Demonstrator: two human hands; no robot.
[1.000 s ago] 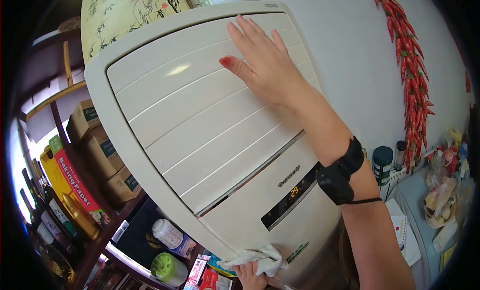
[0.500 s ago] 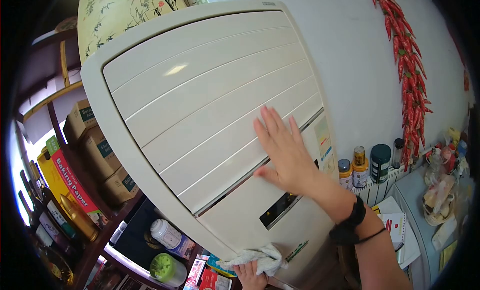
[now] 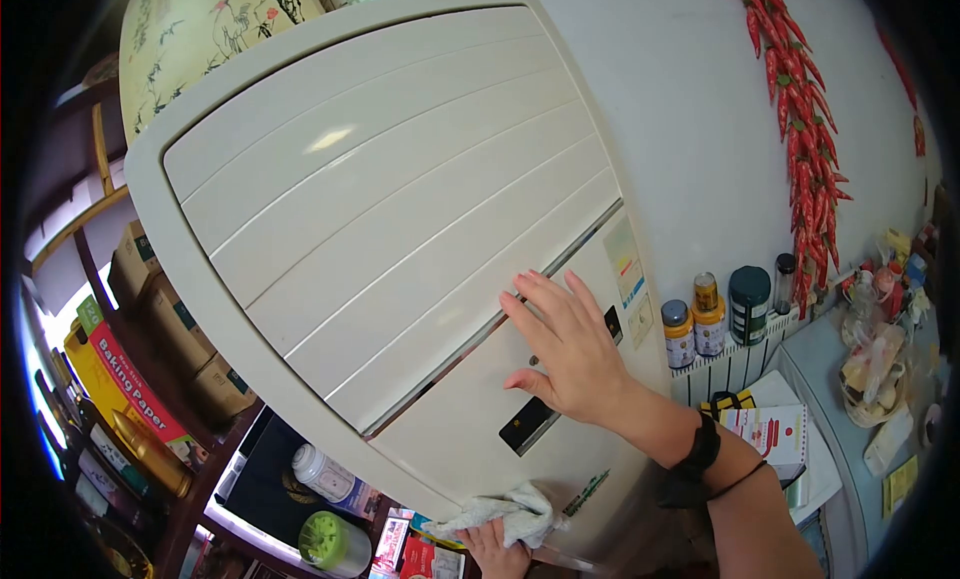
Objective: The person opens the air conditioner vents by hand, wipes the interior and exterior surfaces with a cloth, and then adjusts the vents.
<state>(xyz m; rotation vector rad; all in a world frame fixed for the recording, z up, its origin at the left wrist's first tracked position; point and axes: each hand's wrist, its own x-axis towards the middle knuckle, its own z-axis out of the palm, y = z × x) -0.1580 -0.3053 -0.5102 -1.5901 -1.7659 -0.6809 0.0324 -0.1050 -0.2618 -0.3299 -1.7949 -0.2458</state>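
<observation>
A tall off-white cabinet-like appliance (image 3: 400,209) with a slatted upper panel fills the middle of the view. My right hand (image 3: 572,354), with a black band (image 3: 695,459) on its wrist, lies over the front just below the panel's lower edge, fingers spread and holding nothing. A dark display strip (image 3: 528,424) shows beside its palm. Low on the front, my left hand (image 3: 495,551) has hold of a pale grey-white cloth (image 3: 510,514) against the surface. Part of that hand is covered by the cloth.
At left, a dark wooden shelf (image 3: 185,499) holds bottles, cardboard boxes (image 3: 180,324) and a baking paper box (image 3: 130,379). Red chilli strings (image 3: 800,149) hang on the right wall. Jars (image 3: 750,304) stand on a white radiator; a cluttered grey table (image 3: 830,379) is beyond.
My right hand has moved down the front, off the slatted panel to just below its edge. The view has shifted slightly. The left hand stays at the bottom with the cloth.
</observation>
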